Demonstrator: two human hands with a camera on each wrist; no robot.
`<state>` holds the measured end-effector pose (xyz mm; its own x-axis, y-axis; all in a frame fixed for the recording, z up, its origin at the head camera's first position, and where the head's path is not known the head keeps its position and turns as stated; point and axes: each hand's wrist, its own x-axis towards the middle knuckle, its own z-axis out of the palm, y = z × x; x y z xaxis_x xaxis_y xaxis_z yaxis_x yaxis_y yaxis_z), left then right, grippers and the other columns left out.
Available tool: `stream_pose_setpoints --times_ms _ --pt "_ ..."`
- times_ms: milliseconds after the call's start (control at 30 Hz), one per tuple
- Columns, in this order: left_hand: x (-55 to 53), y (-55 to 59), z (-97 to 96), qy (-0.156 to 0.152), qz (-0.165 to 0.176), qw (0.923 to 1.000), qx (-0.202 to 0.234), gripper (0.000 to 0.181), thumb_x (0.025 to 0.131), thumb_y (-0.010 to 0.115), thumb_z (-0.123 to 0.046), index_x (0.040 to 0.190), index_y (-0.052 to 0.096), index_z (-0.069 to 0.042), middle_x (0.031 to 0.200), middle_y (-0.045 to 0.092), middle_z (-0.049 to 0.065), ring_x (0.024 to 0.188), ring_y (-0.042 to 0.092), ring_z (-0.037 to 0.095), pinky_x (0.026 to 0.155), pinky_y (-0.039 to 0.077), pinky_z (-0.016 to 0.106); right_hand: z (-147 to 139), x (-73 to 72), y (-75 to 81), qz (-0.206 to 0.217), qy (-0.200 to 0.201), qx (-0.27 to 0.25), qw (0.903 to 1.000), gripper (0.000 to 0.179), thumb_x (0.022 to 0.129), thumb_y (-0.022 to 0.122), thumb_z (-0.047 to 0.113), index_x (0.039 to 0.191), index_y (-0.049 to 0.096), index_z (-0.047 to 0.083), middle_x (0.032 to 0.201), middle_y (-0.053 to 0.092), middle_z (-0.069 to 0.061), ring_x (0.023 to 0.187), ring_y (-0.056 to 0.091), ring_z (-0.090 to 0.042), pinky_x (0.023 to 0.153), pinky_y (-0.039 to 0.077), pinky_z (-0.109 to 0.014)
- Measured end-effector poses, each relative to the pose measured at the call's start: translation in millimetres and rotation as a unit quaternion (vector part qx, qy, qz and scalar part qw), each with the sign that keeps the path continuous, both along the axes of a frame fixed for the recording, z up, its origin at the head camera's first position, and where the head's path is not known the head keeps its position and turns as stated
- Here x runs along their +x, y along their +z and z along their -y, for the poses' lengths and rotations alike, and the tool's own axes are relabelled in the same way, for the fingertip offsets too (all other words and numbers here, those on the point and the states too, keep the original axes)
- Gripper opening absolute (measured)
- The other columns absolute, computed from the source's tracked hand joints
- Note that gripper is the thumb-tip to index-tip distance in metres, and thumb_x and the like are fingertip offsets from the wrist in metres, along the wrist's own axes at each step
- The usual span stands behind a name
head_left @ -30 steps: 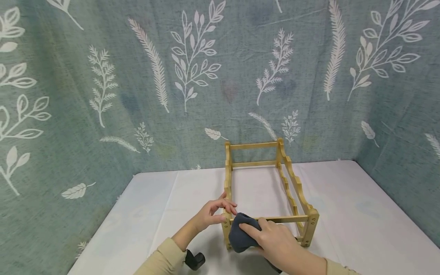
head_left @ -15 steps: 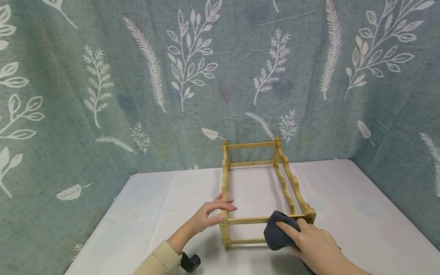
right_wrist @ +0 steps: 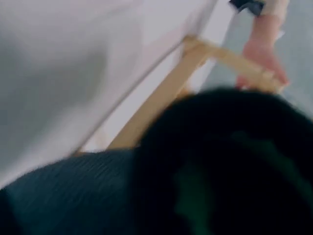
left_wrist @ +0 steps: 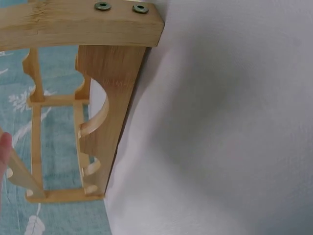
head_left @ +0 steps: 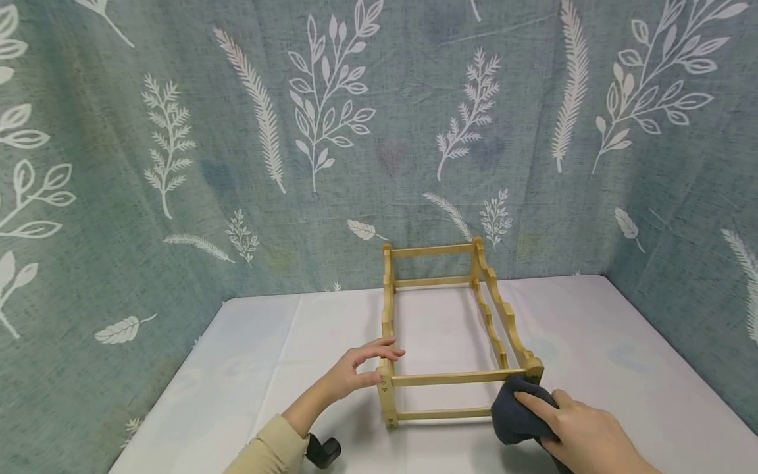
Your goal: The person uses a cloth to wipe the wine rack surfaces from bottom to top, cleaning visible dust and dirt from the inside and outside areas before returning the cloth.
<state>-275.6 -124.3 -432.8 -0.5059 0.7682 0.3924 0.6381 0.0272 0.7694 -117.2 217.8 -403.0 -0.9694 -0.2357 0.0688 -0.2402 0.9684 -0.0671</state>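
Observation:
A light wooden rack (head_left: pixel 456 377) with scalloped side boards stands on the white-covered table, its near crossbars towards me. My left hand (head_left: pixel 355 370) holds the top of its near left corner, fingers over the side board and thumb on the outer face. In the left wrist view the rack (left_wrist: pixel 115 81) shows its notched board and two metal bolts, with one fingertip at the left edge. Bunched in my right hand (head_left: pixel 586 431) is a dark blue cloth (head_left: pixel 518 411), against the rack's near right corner post. The cloth (right_wrist: pixel 93 188) fills the lower right wrist view, blurred and dark.
White cloth covers the table (head_left: pixel 604 349) on both sides of the rack. A green-grey curtain (head_left: pixel 379 164) with white leaf prints hangs behind and at the sides. A black wrist-worn device (head_left: pixel 323 452) sits under my left wrist.
My right hand has moved rightwards with the cloth along the near crossbars, from the left corner to the right corner. The left hand stays at the left corner; the rack stands still.

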Motion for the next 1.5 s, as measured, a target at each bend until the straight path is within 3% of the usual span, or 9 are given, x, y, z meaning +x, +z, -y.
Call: stream_pose_setpoints --times_ms 133,267,367,567,733,867,1167,1267,1500 --pt "-1.6 2.7 0.6 -0.008 0.023 0.9997 -0.001 0.034 0.093 0.052 -0.032 0.113 0.057 -0.005 0.126 0.056 0.012 0.136 0.026 0.027 0.109 0.022 0.045 27.7 -2.6 3.6 -0.008 0.119 -0.043 0.9919 0.059 0.07 0.077 0.028 0.125 0.054 0.026 0.076 0.05 0.002 0.053 0.043 -0.002 0.043 0.036 -0.02" --pt "-2.0 5.8 1.0 -0.008 0.033 0.9994 -0.005 0.033 0.095 0.048 -0.03 0.113 0.058 -0.004 0.126 0.057 0.013 0.136 0.026 0.028 0.109 0.022 0.044 71.7 -11.0 7.5 -0.078 0.236 -0.055 0.967 0.058 0.071 0.077 0.026 0.125 0.054 0.024 0.073 0.052 0.002 0.053 0.042 0.0 0.043 0.034 -0.016" --pt "-1.6 6.8 0.7 -0.002 0.042 0.9991 -0.01 0.034 0.096 0.047 -0.031 0.114 0.059 -0.005 0.126 0.057 0.01 0.136 0.026 0.026 0.108 0.022 0.05 100.9 -20.4 9.8 -0.146 0.27 -0.056 0.9501 0.06 0.069 0.079 0.027 0.125 0.055 0.024 0.075 0.055 0.001 0.054 0.049 -0.004 0.043 0.038 -0.015" --pt "-1.2 5.5 -1.2 -0.006 0.055 0.9984 -0.009 0.041 0.095 0.047 -0.035 0.112 0.058 0.0 0.126 0.057 0.01 0.136 0.026 0.026 0.103 0.019 0.063 128.6 -36.4 2.3 -0.195 0.248 -0.034 0.9483 0.059 0.067 0.081 0.032 0.121 0.057 0.025 0.08 0.06 -0.003 0.062 0.06 -0.011 0.046 0.047 -0.021" --pt "-1.1 7.3 -1.8 0.001 0.057 0.9983 -0.012 0.034 0.095 0.049 -0.033 0.112 0.06 -0.005 0.127 0.057 0.008 0.137 0.026 0.018 0.106 0.021 0.057 133.7 -43.2 -20.6 -0.082 0.232 0.004 0.9692 0.051 0.07 0.078 0.031 0.117 0.059 0.028 0.079 0.06 -0.002 0.059 0.058 -0.01 0.044 0.045 -0.022" --pt "-0.8 7.5 -1.7 0.003 0.059 0.9982 -0.011 0.033 0.095 0.049 -0.031 0.113 0.06 -0.005 0.127 0.056 0.01 0.137 0.025 0.016 0.106 0.022 0.054 134.1 -48.0 -32.2 -0.018 0.226 0.019 0.9737 0.049 0.07 0.078 0.03 0.115 0.06 0.029 0.079 0.06 -0.001 0.057 0.056 -0.009 0.044 0.043 -0.022" --pt "-1.3 4.0 -0.3 0.007 0.059 0.9982 -0.007 0.034 0.095 0.048 -0.032 0.112 0.06 -0.005 0.128 0.055 0.013 0.137 0.026 0.022 0.104 0.021 0.059 130.2 -33.7 8.3 -0.105 0.26 -0.03 0.9594 0.061 0.071 0.078 0.032 0.127 0.053 0.029 0.087 0.061 -0.002 0.064 0.061 -0.01 0.044 0.044 -0.02" --pt "-0.7 5.7 -0.3 0.01 0.059 0.9982 -0.007 0.034 0.095 0.048 -0.031 0.112 0.059 -0.003 0.127 0.055 0.014 0.136 0.027 0.023 0.105 0.022 0.059 130.1 -36.6 6.0 -0.117 0.245 -0.032 0.9618 0.058 0.07 0.078 0.031 0.123 0.055 0.029 0.085 0.061 -0.004 0.065 0.062 -0.012 0.045 0.045 -0.022" --pt "0.1 5.1 -0.5 0.005 0.064 0.9979 -0.004 0.031 0.095 0.049 -0.029 0.111 0.06 -0.004 0.128 0.056 0.008 0.137 0.023 0.032 0.106 0.015 0.06 126.2 -51.4 -28.2 0.064 0.206 -0.022 0.9762 0.049 0.072 0.076 0.028 0.118 0.059 0.032 0.087 0.063 -0.001 0.068 0.06 -0.01 0.055 0.048 -0.027"
